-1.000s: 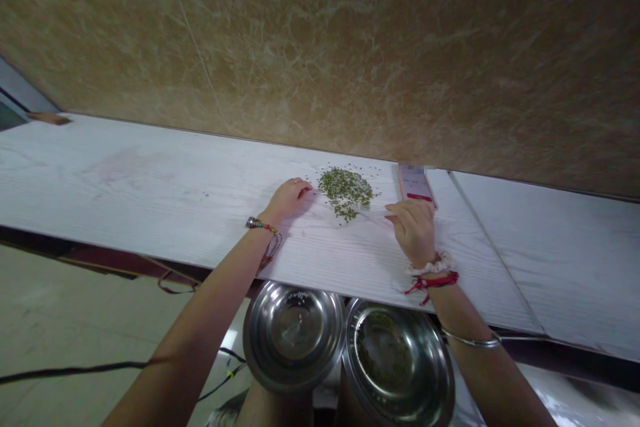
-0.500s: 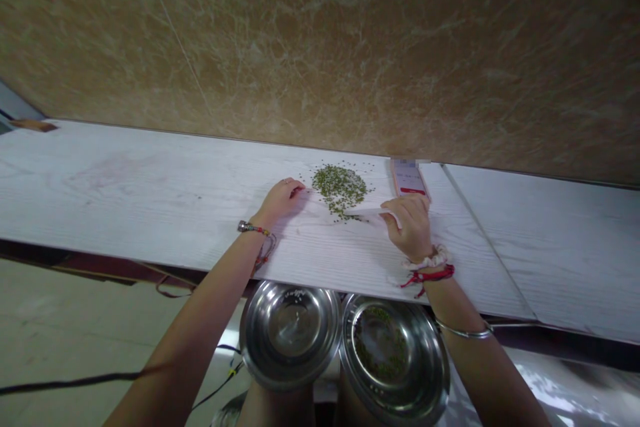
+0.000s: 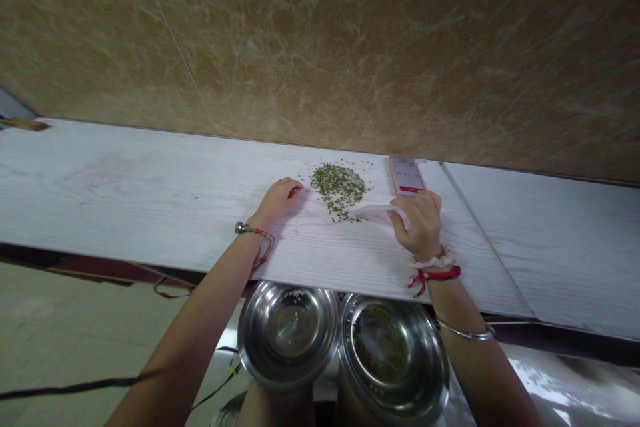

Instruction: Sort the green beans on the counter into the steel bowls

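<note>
A loose pile of small green beans, probably mung beans, is spread on the white wood-grain table. My right hand is closed on a thin white strip, whose far end reaches the lower right edge of the pile. Left of the beans rests my left hand, its fingers curled with the tips together beside the pile. Whatever those fingertips may hold is too small to tell.
A phone with a lit screen lies behind my right hand. Two steel bowls sit below the table's front edge: the left bowl has a few small specks inside, the right bowl some green beans. A brown marbled wall rises behind.
My right hand has shifted slightly to the right with the white strip, drawing it back a little along the pile's lower edge. My left hand stays nearly still.
</note>
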`<state>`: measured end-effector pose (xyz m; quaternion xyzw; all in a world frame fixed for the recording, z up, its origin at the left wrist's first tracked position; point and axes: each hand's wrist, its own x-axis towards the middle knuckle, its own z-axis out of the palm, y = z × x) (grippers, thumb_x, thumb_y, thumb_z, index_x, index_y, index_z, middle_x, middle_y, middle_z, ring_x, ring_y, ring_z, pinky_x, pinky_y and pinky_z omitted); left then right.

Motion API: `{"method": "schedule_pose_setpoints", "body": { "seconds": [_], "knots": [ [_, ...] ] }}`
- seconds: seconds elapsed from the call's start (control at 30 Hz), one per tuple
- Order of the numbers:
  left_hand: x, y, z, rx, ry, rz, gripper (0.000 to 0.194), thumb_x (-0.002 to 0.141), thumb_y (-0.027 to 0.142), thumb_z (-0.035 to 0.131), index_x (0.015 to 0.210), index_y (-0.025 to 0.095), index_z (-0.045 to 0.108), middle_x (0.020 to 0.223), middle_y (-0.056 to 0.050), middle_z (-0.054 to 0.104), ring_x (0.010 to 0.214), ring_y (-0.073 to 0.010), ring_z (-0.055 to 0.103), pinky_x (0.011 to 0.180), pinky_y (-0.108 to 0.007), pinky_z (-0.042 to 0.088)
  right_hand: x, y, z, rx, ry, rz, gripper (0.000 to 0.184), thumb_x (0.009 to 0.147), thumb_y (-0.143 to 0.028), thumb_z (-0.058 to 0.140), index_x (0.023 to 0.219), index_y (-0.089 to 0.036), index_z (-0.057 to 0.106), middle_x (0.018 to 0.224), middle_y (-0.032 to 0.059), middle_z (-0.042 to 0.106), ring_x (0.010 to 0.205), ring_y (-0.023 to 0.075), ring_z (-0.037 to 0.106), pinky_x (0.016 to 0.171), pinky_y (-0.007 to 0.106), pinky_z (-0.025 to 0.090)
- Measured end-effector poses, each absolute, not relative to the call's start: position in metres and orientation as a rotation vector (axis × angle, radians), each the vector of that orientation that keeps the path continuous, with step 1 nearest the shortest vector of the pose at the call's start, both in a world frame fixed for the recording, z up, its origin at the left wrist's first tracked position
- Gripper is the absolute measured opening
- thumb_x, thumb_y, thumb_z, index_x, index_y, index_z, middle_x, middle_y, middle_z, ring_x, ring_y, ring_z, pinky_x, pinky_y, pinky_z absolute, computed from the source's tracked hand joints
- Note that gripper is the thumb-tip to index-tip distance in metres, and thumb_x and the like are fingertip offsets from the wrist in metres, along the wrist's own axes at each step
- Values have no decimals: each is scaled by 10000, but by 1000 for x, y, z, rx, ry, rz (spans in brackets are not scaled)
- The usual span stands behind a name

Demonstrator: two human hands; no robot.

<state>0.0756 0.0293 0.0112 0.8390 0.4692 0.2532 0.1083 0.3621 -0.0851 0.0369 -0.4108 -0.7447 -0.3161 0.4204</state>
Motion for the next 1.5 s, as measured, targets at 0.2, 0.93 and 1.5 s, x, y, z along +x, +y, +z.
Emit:
{"method": "schedule_pose_setpoints", "body": {
  "seconds": [0.2,0.93,1.5],
  "knots": [
    [75,31,10,2477,1384,754,249,771,124,445,897,149,658,906,-71,665,830,-181,594,821,-320,483,365,-85,38,-1021,-1857,-833,15,800,-205,561,813,-205,570,674,2,637,681,164,561,757,337,399],
    [76,28,13,2459,1393,748,251,762,120,451,898,149,660,898,-72,666,816,-177,591,805,-317,481,365,-89,41,-993,-1873,-799,23,798,-223,548,803,-207,563,664,-3,627,655,165,568,744,346,407],
    [75,28,11,2479,1378,741,252,755,111,453,892,163,658,886,-55,666,839,-175,595,816,-311,484,365,-90,42,-968,-1876,-754,52,794,-227,531,787,-202,576,668,6,635,654,161,560,731,342,400]
  ]
}}
